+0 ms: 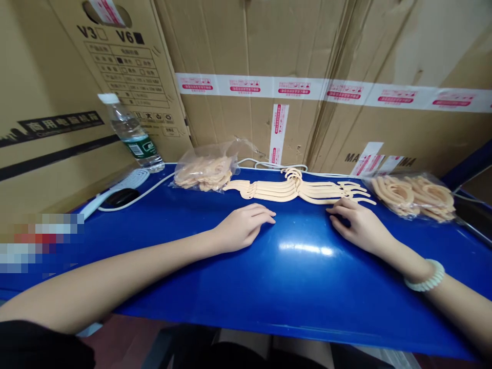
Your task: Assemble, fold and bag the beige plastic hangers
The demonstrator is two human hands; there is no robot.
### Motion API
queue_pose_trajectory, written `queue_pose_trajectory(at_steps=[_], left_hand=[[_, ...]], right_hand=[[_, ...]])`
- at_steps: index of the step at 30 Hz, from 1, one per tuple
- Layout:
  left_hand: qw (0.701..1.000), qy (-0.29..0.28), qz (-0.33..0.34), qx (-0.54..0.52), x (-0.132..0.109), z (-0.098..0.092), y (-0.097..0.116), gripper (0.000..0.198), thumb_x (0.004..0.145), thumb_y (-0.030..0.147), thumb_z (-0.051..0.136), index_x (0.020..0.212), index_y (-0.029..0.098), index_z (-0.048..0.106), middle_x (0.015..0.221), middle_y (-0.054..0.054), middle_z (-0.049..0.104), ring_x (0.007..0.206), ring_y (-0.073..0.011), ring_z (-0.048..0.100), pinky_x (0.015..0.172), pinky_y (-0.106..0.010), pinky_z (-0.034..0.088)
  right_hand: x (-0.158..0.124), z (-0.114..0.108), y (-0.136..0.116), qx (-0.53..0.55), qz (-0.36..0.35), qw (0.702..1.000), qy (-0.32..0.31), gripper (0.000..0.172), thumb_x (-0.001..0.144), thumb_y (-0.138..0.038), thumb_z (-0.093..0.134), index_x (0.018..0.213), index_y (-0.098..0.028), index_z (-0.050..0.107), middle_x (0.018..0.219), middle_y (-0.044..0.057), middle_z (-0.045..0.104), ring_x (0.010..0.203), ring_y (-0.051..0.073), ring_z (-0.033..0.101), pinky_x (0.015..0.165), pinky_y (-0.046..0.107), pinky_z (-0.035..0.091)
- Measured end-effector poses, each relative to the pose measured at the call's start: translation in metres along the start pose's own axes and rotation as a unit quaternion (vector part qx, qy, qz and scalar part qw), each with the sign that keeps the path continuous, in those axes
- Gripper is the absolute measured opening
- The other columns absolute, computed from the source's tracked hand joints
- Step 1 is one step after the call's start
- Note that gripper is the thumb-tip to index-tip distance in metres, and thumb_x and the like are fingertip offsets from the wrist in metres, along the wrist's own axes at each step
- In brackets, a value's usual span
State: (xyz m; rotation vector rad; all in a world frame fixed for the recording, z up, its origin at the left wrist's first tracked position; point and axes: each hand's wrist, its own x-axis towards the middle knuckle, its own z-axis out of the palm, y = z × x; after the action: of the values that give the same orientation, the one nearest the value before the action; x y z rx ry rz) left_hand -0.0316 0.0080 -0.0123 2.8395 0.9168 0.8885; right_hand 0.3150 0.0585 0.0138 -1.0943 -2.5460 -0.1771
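Note:
My left hand (248, 225) rests on the blue table (246, 292), fingers stretched forward and a little bent, holding nothing. Opposite it, my right hand (355, 223) lies with its fingers loosely curved and the thumb apart from them. Its fingertips are close to the right end of a stack of beige plastic hangers (269, 190); I cannot tell whether they touch. The hangers lie flat and overlapping, hooks pointing to the back, with a rounded animal-like shape at the left end and curved prongs at the right.
Clear bags of beige plastic parts flank the hangers, a left bag (205, 171) and a right bag (417, 197). A water bottle (132, 136), a white cable (154, 184) and a black oval object (121, 198) are at the left. Cardboard boxes (238, 123) wall off the back.

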Motion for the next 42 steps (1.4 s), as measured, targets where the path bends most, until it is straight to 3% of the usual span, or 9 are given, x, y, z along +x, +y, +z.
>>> queue_pose_trajectory(at_steps=[11, 25, 35, 42], left_hand=[[1.000, -0.005, -0.001, -0.012, -0.003, -0.001, 0.000, 0.030, 0.097, 0.008, 0.044, 0.118, 0.014, 0.064, 0.128, -0.013, 0.068, 0.121, -0.0250, 0.061, 0.102, -0.044, 0.055], [1.000, 0.002, 0.011, 0.006, -0.004, -0.001, 0.002, 0.028, 0.098, 0.009, 0.046, 0.118, 0.012, 0.064, 0.127, -0.014, 0.069, 0.121, -0.0262, 0.063, 0.101, -0.043, 0.057], [0.999, -0.005, 0.029, 0.013, -0.003, -0.003, 0.006, 0.028, 0.097, 0.008, 0.046, 0.117, 0.013, 0.065, 0.126, -0.013, 0.070, 0.118, -0.0248, 0.065, 0.100, -0.043, 0.057], [0.998, 0.005, 0.048, 0.045, -0.001, -0.005, 0.010, 0.028, 0.097, 0.008, 0.046, 0.115, 0.013, 0.067, 0.122, -0.012, 0.072, 0.114, -0.0232, 0.068, 0.096, -0.040, 0.058]], right_hand=[[-0.004, -0.016, 0.012, 0.091, 0.018, 0.995, -0.042, 0.029, 0.095, -0.038, 0.052, 0.110, -0.021, 0.071, 0.115, 0.012, 0.071, 0.104, 0.030, 0.068, 0.092, 0.048, 0.056], [-0.006, -0.019, 0.020, 0.055, 0.051, 0.997, -0.004, 0.035, 0.094, -0.037, 0.051, 0.119, -0.020, 0.069, 0.119, 0.015, 0.068, 0.112, 0.034, 0.064, 0.101, 0.056, 0.052], [-0.012, -0.009, 0.024, 0.004, 0.037, 0.999, -0.039, 0.046, 0.099, -0.032, 0.044, 0.140, -0.013, 0.054, 0.144, 0.019, 0.058, 0.134, 0.033, 0.054, 0.115, 0.054, 0.044], [-0.009, -0.012, 0.025, 0.008, 0.010, 0.999, -0.046, 0.039, 0.099, -0.030, 0.044, 0.128, -0.016, 0.065, 0.135, 0.018, 0.064, 0.125, 0.033, 0.061, 0.108, 0.054, 0.050]])
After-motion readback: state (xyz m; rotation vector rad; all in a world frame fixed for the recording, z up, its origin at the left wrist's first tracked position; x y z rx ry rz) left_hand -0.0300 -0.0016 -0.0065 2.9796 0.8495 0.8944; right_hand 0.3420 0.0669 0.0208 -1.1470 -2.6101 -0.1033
